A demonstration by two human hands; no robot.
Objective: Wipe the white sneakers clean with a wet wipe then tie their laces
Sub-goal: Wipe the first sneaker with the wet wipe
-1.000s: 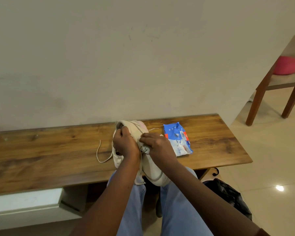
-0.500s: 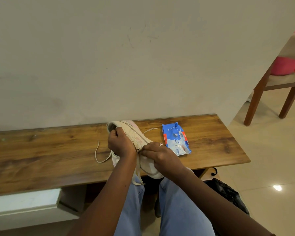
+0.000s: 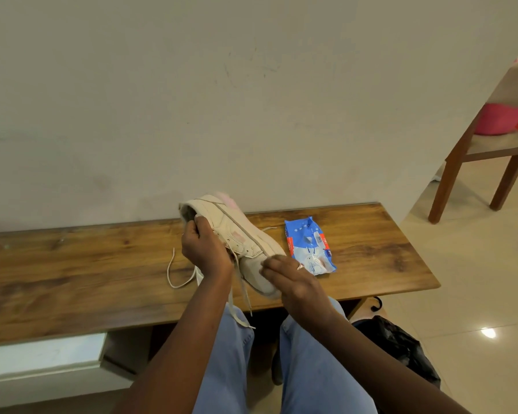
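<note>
One view only: wide-angle, head-worn. We look forward and down past our blue-jeaned knees (image 3: 311,369) at 6 o'clock onto the long brown wooden bench (image 3: 72,264), close in. The scuffed white leather sneaker (image 3: 237,234) sits mid-frame. The plain off-white wall (image 3: 192,85) fills 12 o'clock. The brown wooden chair (image 3: 497,141) stands well off at 2 o'clock.

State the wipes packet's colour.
Flat plastic wipes packet: blue with white and red print, head view.

The sneaker (image 3: 231,231) is showing cream-white with pink patches. At its three o'clock, the wipe pack (image 3: 307,249) is showing blue, white and red.
</note>
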